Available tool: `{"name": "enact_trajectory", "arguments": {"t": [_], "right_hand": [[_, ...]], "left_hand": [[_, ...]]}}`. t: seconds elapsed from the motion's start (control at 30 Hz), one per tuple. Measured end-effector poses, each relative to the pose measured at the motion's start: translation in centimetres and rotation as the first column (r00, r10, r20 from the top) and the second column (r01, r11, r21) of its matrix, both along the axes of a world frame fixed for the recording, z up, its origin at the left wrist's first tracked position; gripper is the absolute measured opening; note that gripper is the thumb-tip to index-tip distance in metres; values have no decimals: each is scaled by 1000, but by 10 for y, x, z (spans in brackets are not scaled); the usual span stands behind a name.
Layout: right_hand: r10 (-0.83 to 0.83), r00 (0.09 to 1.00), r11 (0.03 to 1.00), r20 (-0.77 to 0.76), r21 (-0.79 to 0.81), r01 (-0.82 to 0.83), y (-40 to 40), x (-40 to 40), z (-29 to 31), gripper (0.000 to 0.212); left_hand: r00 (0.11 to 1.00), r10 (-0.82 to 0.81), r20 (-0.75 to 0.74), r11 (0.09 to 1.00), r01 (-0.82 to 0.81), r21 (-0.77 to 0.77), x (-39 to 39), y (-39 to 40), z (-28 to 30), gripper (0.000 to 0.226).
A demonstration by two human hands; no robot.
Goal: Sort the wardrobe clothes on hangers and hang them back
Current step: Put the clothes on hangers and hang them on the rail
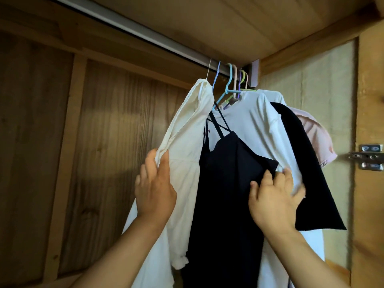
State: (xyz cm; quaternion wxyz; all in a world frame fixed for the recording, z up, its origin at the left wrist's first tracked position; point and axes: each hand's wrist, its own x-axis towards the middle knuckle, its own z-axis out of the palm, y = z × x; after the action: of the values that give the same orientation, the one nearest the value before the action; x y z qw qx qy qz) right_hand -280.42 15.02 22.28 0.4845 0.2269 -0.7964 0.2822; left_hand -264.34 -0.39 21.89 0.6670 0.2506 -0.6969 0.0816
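Head view looks up into a wooden wardrobe (116,125), whose panelled back wall fills the left and whose plank ceiling runs across the top. Under that ceiling a metal rail (128,28) slants from upper left down to a bracket in the far right corner, and most of its length shows bare. All the clothes are bunched at that corner end, so by my reading the hanging back is well advanced, while the spacing and ordering along the rail may be what is left (no unhung clothes show in this view).

Largest of the garments is the cream long-sleeved top (187,142) on the left, then the navy strappy dress (226,194) in front, a white tee (257,125) behind it, a dark garment (311,173) further right and a pink top (315,132) at the back. Their pastel hangers (230,84) crowd together on the rail.

On the right door frame sits a metal hinge (367,156).

The person's left hand (154,183) has its fingers curled round a fold of the cream top's sleeve. Their right hand (274,194) lies spread, fingers nearly straight, against the dress's edge and the white tee; whether it pinches any cloth I cannot tell.
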Motion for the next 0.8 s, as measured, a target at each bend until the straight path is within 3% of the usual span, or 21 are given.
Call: {"name": "enact_trajectory", "arguments": {"t": [0.07,0.3,0.5,0.73,0.8], "right_hand": [[-21,996,1000,82,21,19,8,-1,2,44],[-3,984,999,-176,47,11,2,-9,-1,35],[58,971,993,-230,109,-34,-6,-4,-4,36],[221,921,975,-320,40,-220,-3,15,41,29],[248,910,965,-332,5,-261,-3,21,60,36]], "left_hand": [[1000,-1,-30,1000,1,12,-1,5,3,68],[990,-131,-53,991,130,-18,-1,30,10,67],[986,-163,-44,978,155,-143,-7,35,19,74],[984,-170,54,927,178,-329,-30,46,92,81],[986,-146,81,910,167,-380,-35,51,116,85]]}}
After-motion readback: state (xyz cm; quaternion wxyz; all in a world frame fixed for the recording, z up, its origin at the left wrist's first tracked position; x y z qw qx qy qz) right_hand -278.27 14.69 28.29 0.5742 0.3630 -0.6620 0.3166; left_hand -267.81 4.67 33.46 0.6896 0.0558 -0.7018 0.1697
